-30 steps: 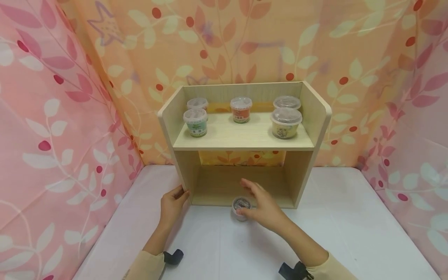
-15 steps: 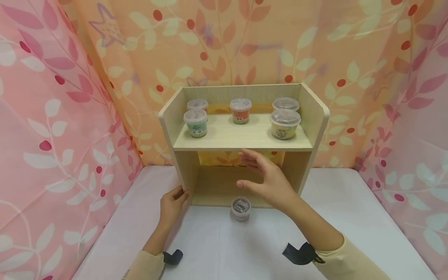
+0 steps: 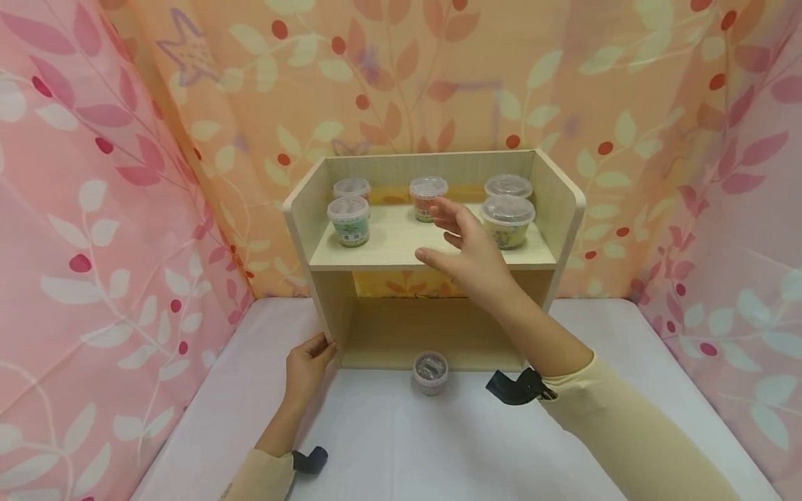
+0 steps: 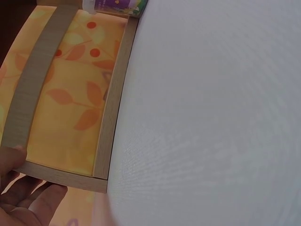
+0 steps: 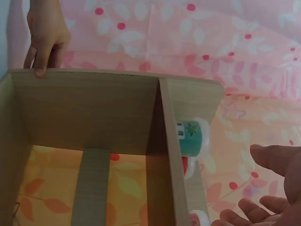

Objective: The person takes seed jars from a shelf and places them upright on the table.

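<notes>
At its lower left edge, the side panel of a light wooden shelf (image 3: 382,254) is pinched by my left hand (image 3: 305,369), with the thumb on the inner face in the right wrist view. My right hand (image 3: 473,261) hovers in front of the upper board, fingers spread and holding nothing. Its fingertips overlap a red-labelled lidded tub (image 3: 421,195) at the back middle. To their right stands a yellow-labelled tub (image 3: 506,226), partly behind the hand. A small clear-lidded tub (image 3: 430,376) sits on the table at the shelf's front edge; the left wrist view shows a purple label (image 4: 113,4) there.
On the upper board's left stands a green-labelled tub (image 3: 351,226), with another lidded tub (image 3: 352,186) behind it. One more tub (image 3: 509,185) is behind the yellow one. Floral curtains (image 3: 207,139) surround the white-covered table (image 3: 238,390).
My right hand has left the small tub on the table and risen to the upper board, fingers spread. The left hand keeps its grip on the side panel.
</notes>
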The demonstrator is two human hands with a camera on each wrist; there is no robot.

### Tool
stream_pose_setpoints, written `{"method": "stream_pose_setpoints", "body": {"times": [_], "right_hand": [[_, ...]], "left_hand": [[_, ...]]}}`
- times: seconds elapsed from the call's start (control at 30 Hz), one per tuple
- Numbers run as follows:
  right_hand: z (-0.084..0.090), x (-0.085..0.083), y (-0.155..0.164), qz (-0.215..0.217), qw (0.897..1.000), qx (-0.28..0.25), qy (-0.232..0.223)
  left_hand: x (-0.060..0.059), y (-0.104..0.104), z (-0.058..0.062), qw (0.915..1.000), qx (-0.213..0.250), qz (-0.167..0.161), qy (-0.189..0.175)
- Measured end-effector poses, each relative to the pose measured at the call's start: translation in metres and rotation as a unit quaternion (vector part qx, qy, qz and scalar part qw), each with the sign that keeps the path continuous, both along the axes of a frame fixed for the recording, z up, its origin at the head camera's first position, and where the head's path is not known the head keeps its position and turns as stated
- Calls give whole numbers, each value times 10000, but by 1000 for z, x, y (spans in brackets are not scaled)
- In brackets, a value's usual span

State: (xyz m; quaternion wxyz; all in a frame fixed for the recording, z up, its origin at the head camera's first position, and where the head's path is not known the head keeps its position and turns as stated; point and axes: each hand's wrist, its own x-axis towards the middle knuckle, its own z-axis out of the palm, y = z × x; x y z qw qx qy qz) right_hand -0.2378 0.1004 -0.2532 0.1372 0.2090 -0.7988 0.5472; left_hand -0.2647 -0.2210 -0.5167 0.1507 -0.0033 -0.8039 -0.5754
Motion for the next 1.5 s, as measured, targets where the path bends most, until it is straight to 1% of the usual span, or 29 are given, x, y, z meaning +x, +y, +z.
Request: {"method": "stream_pose_setpoints", "body": {"times": [0.13, 0.23, 0.4, 0.53, 0.6, 0.7, 0.83, 0.97, 1.03, 1.1, 1.17, 1.4, 1.5], "right_hand": [[19, -14, -5, -48, 9993, -68, -371], [29, -26, -7, -148, 9974, -212, -673], [42, -46, -9, -572, 9917, -182, -1134], [49, -62, -12, -885, 9837, -234, -1546], [51, -70, -15, -999, 9803, -261, -1682], [51, -82, -19, -1254, 9744, -148, -1860], [47, -96, -22, -1502, 9688, -83, -1968], [43, -106, -23, -1492, 9660, -355, -2080], [40, -111, -24, -1476, 9641, -570, -2132], [38, -114, -26, -1461, 9615, -773, -2195], [35, -116, -26, -1485, 9594, -858, -2237], [29, -119, -27, -1584, 9554, -1013, -2278], [29, -118, -26, -1607, 9550, -1071, -2249]], "left_hand": [[0, 1, 0, 10000, 4, 40, 29], [0, 2, 1, 10000, 14, 57, 73], [0, 2, 1, 10000, 1, 41, 84], [0, 1, 1, 10000, 35, 8, 59], [-1, 0, 1, 10000, 47, -18, 71], [-2, 1, 0, 9999, 66, -48, 84], [-2, 1, 0, 10000, 36, -32, 86], [-1, 0, -1, 10000, 2, 8, 81], [-1, 1, 0, 9999, -36, 47, 104], [-1, 1, 0, 9999, -53, 79, 127], [0, 1, 1, 9999, -33, 89, 141], [1, 2, 0, 9999, 54, 10, 97], [0, 2, 0, 9999, 45, 13, 148]]}}
